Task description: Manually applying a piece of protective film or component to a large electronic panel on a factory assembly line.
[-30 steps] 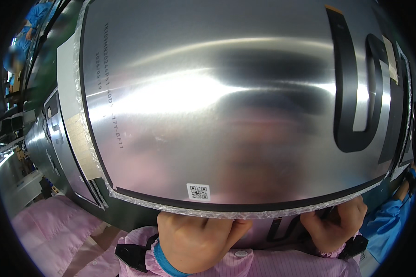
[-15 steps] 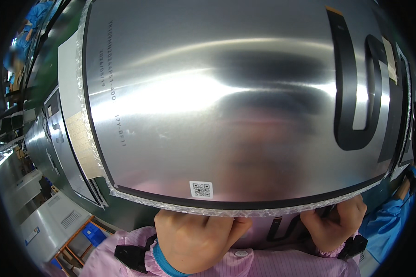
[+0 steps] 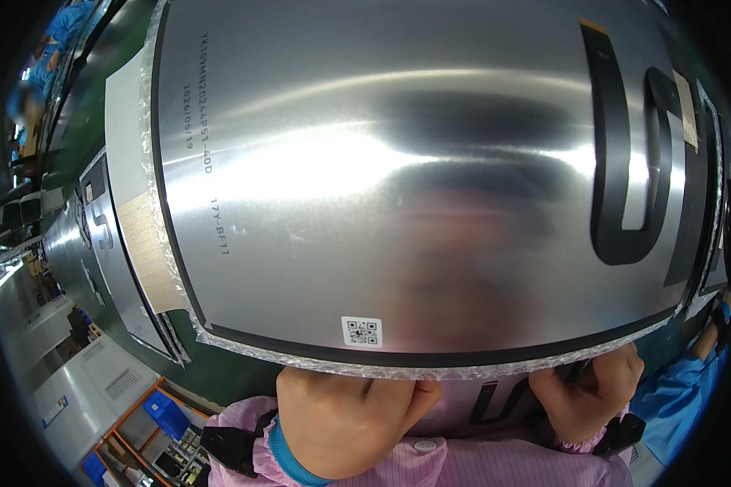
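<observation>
Left hand (image 3: pixel 341 422) curled at the clear bubbly wrap (image 3: pixel 455 373), silver metal-backed panel (image 3: pixel 341 268) on top just ahead, right hand (image 3: pixel 589 395) curled likewise; fingertips hidden, can't tell opening or hold. I'd load the 2 hands evenly, off the black U-shaped strip (image 3: pixel 609 162).

Smooth, glossy metal panel (image 3: pixel 325 268)
Crinkled, shiny plastic wrap (image 3: pixel 430 373); matt black strip (image 3: pixel 611 154); label (image 3: pixel 361 331) like smooth paper; smock (image 3: pixel 495 464) of creased cloth.
</observation>
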A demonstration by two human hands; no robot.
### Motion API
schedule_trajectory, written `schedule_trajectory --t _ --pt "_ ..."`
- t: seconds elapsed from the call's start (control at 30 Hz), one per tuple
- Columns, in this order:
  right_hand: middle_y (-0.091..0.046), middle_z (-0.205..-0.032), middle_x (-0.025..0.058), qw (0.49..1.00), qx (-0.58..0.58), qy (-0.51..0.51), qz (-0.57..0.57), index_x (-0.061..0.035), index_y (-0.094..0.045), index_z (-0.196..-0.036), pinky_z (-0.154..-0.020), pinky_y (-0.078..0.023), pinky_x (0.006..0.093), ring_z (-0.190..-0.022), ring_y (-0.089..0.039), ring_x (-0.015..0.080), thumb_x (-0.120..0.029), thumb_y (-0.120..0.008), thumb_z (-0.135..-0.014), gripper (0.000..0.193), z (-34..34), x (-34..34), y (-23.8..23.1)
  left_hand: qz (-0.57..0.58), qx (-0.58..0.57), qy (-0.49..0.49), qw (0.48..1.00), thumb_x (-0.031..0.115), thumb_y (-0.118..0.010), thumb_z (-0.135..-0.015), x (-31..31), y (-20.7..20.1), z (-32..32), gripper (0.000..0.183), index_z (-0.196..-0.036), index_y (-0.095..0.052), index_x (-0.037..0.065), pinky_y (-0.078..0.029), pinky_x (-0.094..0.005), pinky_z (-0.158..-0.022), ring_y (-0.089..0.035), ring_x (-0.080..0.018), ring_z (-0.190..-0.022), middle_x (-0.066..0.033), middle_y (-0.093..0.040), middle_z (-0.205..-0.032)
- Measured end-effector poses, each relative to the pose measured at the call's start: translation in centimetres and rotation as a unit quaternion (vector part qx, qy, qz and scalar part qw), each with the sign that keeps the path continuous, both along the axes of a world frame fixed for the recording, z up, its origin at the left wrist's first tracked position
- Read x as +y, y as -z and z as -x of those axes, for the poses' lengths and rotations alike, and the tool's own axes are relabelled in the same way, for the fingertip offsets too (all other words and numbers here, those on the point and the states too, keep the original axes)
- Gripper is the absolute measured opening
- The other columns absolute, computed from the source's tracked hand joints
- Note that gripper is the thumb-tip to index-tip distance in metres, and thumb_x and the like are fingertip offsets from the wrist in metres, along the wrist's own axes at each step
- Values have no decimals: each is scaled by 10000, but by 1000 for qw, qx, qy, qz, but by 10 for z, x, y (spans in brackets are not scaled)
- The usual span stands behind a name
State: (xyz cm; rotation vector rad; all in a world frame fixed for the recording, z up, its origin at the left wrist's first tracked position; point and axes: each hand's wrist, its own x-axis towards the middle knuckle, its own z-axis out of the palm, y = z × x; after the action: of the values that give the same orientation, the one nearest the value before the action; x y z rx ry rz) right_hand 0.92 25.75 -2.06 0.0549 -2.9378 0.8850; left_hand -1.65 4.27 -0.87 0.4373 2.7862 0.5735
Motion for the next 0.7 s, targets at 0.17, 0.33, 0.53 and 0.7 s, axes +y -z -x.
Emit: schedule_trajectory --t 0.17,0.33,0.53,0.7 --pt "-619 -678 73 1000 13 -16 1 18 -661 -864 -550 -416 290 -578 -563 197 -146 -805 -577 360 -1 2 -1 -4 13 -5 1000 258 -798 -645 0 -6 0 316 -882 -698 75 -472 -333 -531 -624 -262 -582 -55 -648 -735" --pt "-602 -671 55 1000 17 -6 -8 11 -670 -900 -534 -385 288 -561 -519 183 -158 -808 -582 385 -2 3 1 -39 -1 -29 999 214 -817 -606 -11 -2 -2 324 -871 -694 74 -457 -310 -515 -602 -227 -543 -47 -629 -704" --pt "-591 -692 54 999 22 3 -34 -1 -673 -899 -559 -389 290 -589 -523 191 -155 -799 -584 372 -3 -1 0 -55 223 110 967 193 -677 -761 -30 20 -22 211 -945 -707 94 -370 -228 -461 -508 -103 -506 21 -527 -668" --pt "-574 -670 58 1000 18 -10 -14 2 -652 -844 -553 -395 294 -587 -523 199 -132 -776 -599 305 1 -1 -1 15 237 142 961 249 -669 -803 -23 22 -29 242 -1017 -718 151 -324 -225 -485 -457 -81 -529 37 -453 -698"
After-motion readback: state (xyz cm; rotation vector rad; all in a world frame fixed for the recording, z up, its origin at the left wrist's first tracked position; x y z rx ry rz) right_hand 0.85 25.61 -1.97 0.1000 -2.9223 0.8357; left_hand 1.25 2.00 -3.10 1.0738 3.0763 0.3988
